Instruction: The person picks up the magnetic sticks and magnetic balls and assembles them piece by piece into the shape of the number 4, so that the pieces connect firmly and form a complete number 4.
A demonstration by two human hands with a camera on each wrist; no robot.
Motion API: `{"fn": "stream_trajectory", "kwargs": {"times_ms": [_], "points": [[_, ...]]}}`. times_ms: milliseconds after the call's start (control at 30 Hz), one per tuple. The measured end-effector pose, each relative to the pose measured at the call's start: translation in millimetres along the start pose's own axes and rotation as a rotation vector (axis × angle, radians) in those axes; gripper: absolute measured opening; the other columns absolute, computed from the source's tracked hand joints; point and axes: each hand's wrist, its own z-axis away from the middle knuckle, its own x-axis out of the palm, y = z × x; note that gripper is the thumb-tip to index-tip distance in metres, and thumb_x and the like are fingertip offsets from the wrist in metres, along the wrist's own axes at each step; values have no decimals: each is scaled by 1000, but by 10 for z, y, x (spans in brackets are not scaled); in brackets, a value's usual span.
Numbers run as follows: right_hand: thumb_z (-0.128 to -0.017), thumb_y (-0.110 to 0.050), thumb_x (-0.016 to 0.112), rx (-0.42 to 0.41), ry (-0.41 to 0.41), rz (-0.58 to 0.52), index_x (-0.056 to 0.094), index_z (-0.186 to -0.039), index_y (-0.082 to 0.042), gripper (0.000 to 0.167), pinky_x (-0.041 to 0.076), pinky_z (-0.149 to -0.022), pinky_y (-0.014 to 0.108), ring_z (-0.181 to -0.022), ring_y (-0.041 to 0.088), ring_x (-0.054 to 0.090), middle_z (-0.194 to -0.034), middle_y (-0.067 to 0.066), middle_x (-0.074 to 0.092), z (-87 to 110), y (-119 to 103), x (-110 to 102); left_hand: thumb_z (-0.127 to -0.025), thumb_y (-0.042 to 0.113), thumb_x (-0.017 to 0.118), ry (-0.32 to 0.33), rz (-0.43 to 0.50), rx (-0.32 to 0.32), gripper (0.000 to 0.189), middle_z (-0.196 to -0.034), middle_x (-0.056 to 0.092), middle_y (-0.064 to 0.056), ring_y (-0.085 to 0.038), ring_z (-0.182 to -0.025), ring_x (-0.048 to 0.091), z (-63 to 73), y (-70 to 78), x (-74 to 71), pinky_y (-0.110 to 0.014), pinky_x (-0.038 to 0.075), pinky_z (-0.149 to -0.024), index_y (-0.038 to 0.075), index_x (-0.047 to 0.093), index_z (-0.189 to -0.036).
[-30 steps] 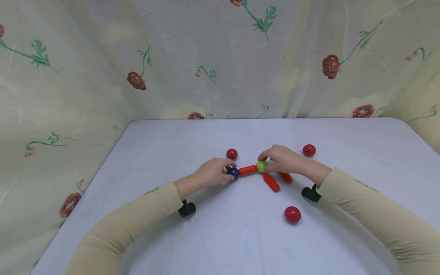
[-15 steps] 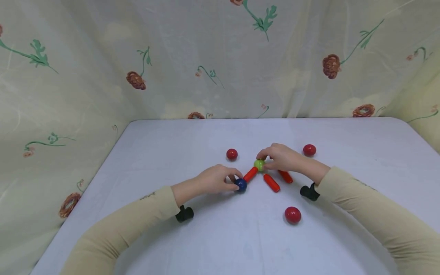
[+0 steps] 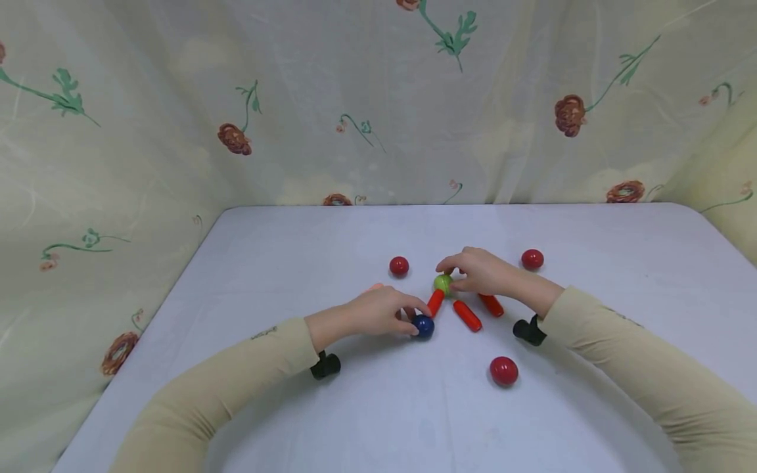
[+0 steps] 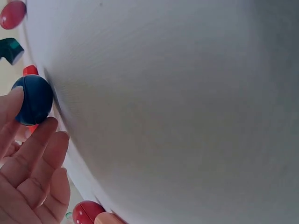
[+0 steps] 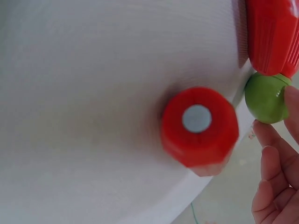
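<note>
My left hand pinches a dark blue ball between thumb and fingers; the left wrist view shows this blue ball close up, with a seam around it. From the ball a short red rod runs up to a lime-green ball. My right hand pinches that green ball, also visible in the right wrist view as a green ball. Just right of the joined pieces lie two loose rods, a red rod and another red rod partly beneath my right hand.
Red balls lie around the hands: one red ball behind, another red ball by the right wrist, a third red ball in front. A peach-coloured piece peeks out behind my left hand. White cloth covers the table.
My left hand has moved the blue ball toward me and to the right, swinging the red rod from nearly level to steep. The green ball and right hand have shifted slightly left.
</note>
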Motion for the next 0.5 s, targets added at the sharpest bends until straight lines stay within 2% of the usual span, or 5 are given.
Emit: {"fn": "stream_trajectory", "kwargs": {"times_ms": [200, 333, 500], "points": [[-80, -14, 70, 14, 9, 7, 63, -113, -5, 35, 52, -73, 31, -90, 22, 55, -100, 9, 65, 85, 2, -44, -82, 21, 69, 0, 45, -44, 36, -97, 66, 2, -7, -81, 58, -15, 34, 17, -16, 47, -63, 21, 61, -118], [-80, -18, 70, 49, -42, 3, 64, -107, -6, 30, 51, -66, 26, -83, 18, 55, -92, 6, 64, 187, -22, -48, -81, 20, 70, 26, 98, -91, 35, -96, 66, 1, -7, -80, 59, -18, 67, 35, -17, 48, -60, 19, 62, -115], [-78, -22, 72, 94, -112, 12, 64, -103, -5, 31, 47, -57, 21, -70, 13, 52, -79, 1, 60, 294, -97, -5, -80, 21, 71, 65, 113, -142, 34, -94, 66, 1, -7, -77, 58, -38, 107, 60, -19, 47, -58, 19, 63, -113]]}}
